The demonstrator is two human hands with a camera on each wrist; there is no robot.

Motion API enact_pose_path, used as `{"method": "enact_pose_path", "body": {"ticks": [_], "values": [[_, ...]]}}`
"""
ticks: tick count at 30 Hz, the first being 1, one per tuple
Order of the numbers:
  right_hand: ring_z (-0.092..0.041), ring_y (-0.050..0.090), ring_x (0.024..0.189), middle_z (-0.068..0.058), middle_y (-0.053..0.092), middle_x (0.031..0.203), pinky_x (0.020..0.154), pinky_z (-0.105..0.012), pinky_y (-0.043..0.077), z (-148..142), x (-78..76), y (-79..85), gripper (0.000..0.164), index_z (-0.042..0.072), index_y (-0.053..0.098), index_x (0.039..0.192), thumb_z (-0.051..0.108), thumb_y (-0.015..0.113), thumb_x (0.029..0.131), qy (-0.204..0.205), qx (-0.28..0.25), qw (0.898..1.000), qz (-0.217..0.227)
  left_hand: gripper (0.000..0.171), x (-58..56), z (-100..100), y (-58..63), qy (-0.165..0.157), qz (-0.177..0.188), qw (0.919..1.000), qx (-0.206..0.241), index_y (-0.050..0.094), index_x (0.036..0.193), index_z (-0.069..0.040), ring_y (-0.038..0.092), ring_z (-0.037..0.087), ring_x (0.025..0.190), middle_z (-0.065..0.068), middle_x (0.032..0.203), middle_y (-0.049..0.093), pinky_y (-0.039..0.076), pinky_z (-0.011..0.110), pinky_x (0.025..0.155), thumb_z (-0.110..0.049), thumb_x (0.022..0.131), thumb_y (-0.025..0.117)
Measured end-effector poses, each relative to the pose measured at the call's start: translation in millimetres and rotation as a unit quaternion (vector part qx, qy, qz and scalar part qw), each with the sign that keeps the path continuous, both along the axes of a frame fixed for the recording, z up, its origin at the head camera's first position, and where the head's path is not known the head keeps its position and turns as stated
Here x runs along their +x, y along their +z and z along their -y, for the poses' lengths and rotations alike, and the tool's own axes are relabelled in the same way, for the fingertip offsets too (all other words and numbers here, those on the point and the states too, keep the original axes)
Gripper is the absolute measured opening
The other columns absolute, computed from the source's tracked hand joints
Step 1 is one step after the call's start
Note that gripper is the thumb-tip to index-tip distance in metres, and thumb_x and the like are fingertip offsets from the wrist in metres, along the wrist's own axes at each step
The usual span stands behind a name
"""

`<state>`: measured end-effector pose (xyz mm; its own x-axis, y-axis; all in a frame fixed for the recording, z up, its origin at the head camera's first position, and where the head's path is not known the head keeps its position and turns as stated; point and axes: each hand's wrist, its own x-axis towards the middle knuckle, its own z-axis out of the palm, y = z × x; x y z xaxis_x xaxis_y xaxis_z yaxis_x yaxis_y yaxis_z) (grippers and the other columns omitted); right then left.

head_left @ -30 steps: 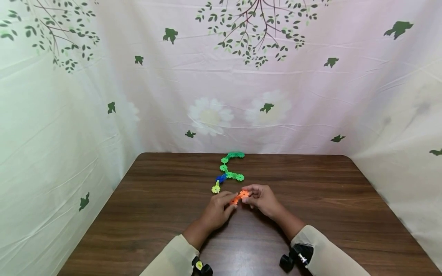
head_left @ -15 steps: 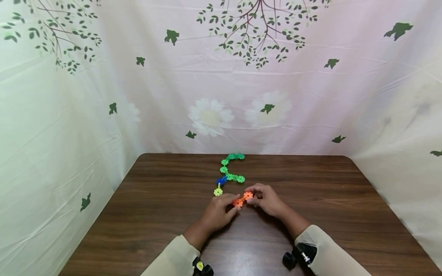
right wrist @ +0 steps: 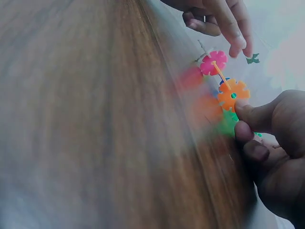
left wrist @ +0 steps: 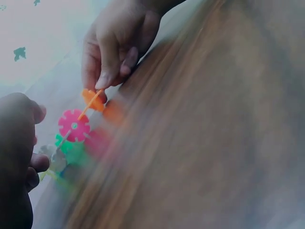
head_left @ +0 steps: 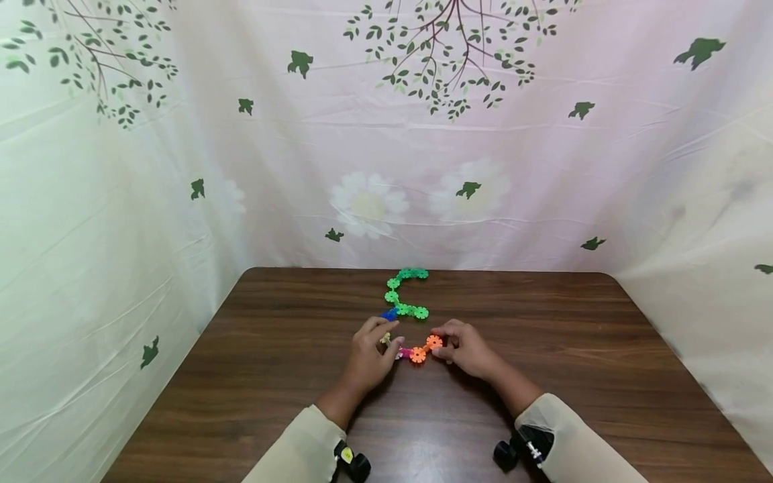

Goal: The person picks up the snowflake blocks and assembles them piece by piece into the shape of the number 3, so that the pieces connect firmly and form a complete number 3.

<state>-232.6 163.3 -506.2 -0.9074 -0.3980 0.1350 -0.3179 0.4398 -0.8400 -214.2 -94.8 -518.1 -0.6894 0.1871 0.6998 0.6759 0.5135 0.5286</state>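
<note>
In the head view my right hand [head_left: 468,347] pinches an orange flower-shaped linking disc [head_left: 433,342] between thumb and fingers. Joined to it run another orange disc [head_left: 418,355], a pink disc [right wrist: 213,62] and a greyish-white disc [left wrist: 55,159]. My left hand [head_left: 370,355] hovers at the white end of this chain, thumb and fingers apart. A yellow disc [head_left: 384,339] shows in the gap between them, partly hidden. No disc is plainly gripped by the left fingers. Beyond, a blue disc [head_left: 389,313] adjoins a chain of green discs [head_left: 392,296] lying on the table.
The dark wooden table [head_left: 543,349] has its far edge close behind the green chain. A pale printed cloth [head_left: 272,154] hangs round the back and sides. A black wrist camera [head_left: 506,456] sits at the right cuff, with another [head_left: 359,467] at the left.
My left hand has let go of the chain's orange part and moved left, over the yellow disc, uncovering pink and white discs. The right hand shifted slightly right, keeping its pinch.
</note>
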Motion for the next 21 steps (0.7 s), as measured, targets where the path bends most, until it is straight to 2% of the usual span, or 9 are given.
{"method": "enact_pose_path", "body": {"ticks": [5, 9, 12, 17, 21], "values": [[-0.01, 0.064, 0.067, -0.027, 0.065, 0.129, 0.059, -0.023, 0.054, -1.6, -1.2, 2.3, 0.038, -0.011, 0.067, 0.139, 0.004, 0.071, 0.105, -0.007, -0.023, 0.999, 0.047, 0.026, -8.4, 6.8, 1.5, 0.046, 0.001, 0.9987, 0.022, 0.079, 0.12, 0.006, 0.059, 0.02, 0.067, 0.019, 0.11, 0.069, 0.053, 0.026, 0.06, 0.001, 0.095, 0.081], [-0.012, 0.061, 0.066, -0.027, 0.061, 0.13, 0.052, -0.023, 0.049, -2.4, -0.6, 2.7, 0.034, -0.01, 0.064, 0.142, 0.005, 0.058, 0.112, -0.023, -0.053, 0.994, 0.098, 0.025, -14.3, 13.4, -0.8, 0.073, 0.043, 0.9958, 0.033, 0.078, 0.123, 0.005, 0.063, 0.018, 0.077, 0.017, 0.112, 0.067, 0.057, 0.028, 0.068, 0.0, 0.099, 0.077], [-0.012, 0.057, 0.061, -0.025, 0.064, 0.116, 0.048, -0.024, 0.048, -1.7, -1.7, 1.4, 0.034, -0.009, 0.062, 0.143, 0.005, 0.056, 0.113, -0.042, -0.071, 0.99, 0.115, 0.027, -18.1, 18.1, -3.1, 0.074, 0.087, 0.9925, 0.044, 0.077, 0.128, 0.004, 0.066, 0.02, 0.085, 0.017, 0.114, 0.066, 0.059, 0.032, 0.076, -0.002, 0.101, 0.075], [-0.014, 0.057, 0.059, -0.017, 0.065, 0.089, 0.046, -0.027, 0.048, -0.2, -9.2, -0.1, 0.035, -0.008, 0.061, 0.144, 0.006, 0.061, 0.111, -0.069, -0.088, 0.987, 0.113, 0.031, -26.6, 23.8, -2.8, 0.063, 0.135, 0.9873, 0.053, 0.074, 0.136, 0.001, 0.062, 0.018, 0.086, 0.018, 0.12, 0.065, 0.058, 0.034, 0.078, -0.01, 0.107, 0.071], [-0.015, 0.058, 0.059, -0.014, 0.065, 0.086, 0.044, -0.028, 0.047, 1.4, -18.5, -1.3, 0.035, -0.005, 0.062, 0.144, 0.008, 0.062, 0.111, -0.082, -0.083, 0.988, 0.102, 0.033, -33.9, 27.7, -1.9, 0.048, 0.16, 0.9845, 0.054, 0.072, 0.139, -0.001, 0.06, 0.016, 0.087, 0.019, 0.122, 0.066, 0.058, 0.037, 0.08, -0.013, 0.109, 0.069]]}}
